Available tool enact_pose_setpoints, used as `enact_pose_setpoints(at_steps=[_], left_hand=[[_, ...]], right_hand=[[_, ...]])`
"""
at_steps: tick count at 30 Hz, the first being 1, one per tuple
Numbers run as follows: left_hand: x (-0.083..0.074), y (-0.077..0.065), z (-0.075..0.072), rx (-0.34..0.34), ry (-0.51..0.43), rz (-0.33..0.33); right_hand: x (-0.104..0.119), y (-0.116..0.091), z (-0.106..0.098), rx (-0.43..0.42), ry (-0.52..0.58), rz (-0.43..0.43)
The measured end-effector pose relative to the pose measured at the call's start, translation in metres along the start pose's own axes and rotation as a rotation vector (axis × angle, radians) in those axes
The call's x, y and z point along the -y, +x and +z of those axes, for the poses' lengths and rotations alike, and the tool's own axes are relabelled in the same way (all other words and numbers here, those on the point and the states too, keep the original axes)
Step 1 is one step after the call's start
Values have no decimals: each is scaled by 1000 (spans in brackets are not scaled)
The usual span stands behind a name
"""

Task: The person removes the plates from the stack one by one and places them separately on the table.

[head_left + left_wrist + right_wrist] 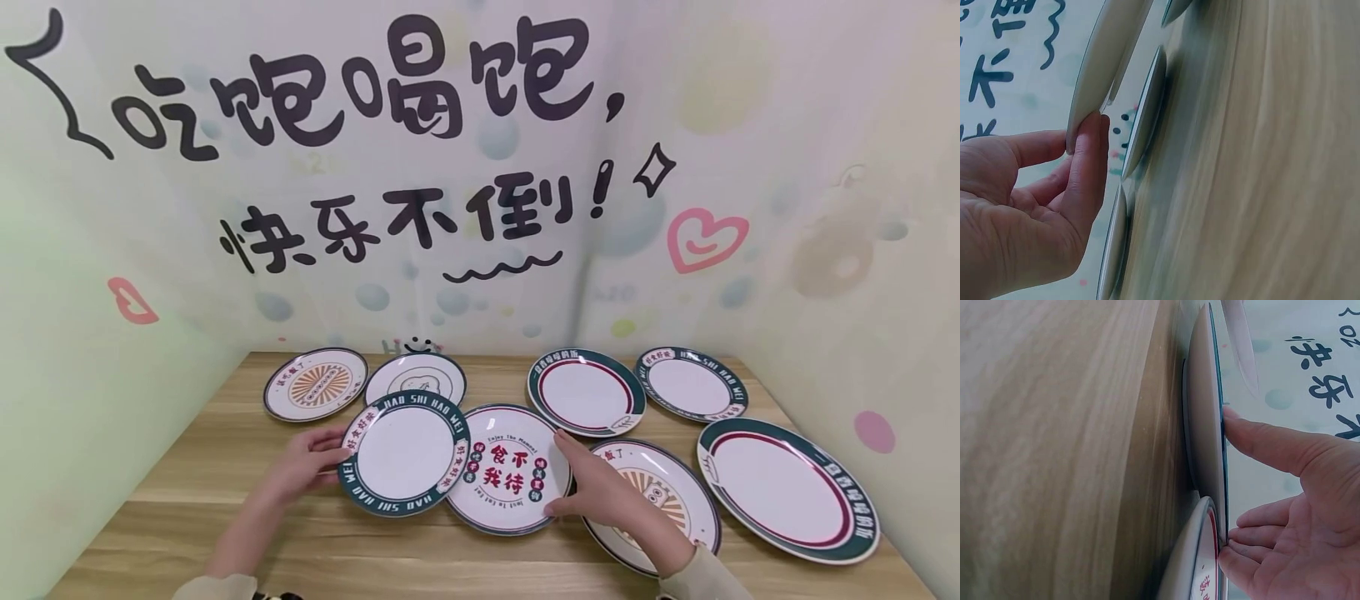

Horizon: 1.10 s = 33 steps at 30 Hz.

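Observation:
A white plate with a dark green lettered rim (407, 454) is held up by my left hand (303, 467). The left thumb is on its face side and the fingers (1089, 144) are behind its rim. This plate overlaps the left edge of a white plate with red characters (510, 471) in the head view. My right hand (600, 487) touches that plate's right rim, thumb and fingers spread apart along the edge. In the right wrist view the fingers reach the rim fairly straight, with the thumb (1254, 437) against the rim.
At the back left lie an orange-rayed plate (315, 385) and a plate with a line drawing (431, 375). Green-rimmed plates (585, 392) (693, 383) (787, 492) stand on the right. Another orange-rayed plate (678, 508) lies under the right forearm. A lettered backdrop (480, 275) closes off the wooden table (360, 562).

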State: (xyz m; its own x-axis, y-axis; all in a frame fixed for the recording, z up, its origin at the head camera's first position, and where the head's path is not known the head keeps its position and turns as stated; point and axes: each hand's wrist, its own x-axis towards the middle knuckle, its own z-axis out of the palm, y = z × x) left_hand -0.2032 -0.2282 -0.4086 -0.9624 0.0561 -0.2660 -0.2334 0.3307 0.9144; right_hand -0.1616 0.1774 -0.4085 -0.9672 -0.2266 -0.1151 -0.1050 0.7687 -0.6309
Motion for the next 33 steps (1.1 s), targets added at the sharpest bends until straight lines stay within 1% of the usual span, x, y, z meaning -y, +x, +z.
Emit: enact_pose_setpoints(at_steps=[6, 12, 16, 23, 27, 33], left_hand=[[10, -1, -16, -11, 22, 3], [18, -3, -29, -6, 1, 4], [22, -6, -37, -5, 1, -9], [32, -6, -48, -41, 31, -48], [38, -6, -55, -51, 56, -55], [44, -7, -67, -42, 87, -57]], right_hand=[[0, 1, 0, 2, -2, 2], [-1, 3, 0, 3, -4, 4], [-1, 2, 1, 7, -9, 4], [-2, 3, 2, 5, -10, 3], [-2, 3, 2, 3, -10, 3], [-2, 2, 1, 4, -14, -1]])
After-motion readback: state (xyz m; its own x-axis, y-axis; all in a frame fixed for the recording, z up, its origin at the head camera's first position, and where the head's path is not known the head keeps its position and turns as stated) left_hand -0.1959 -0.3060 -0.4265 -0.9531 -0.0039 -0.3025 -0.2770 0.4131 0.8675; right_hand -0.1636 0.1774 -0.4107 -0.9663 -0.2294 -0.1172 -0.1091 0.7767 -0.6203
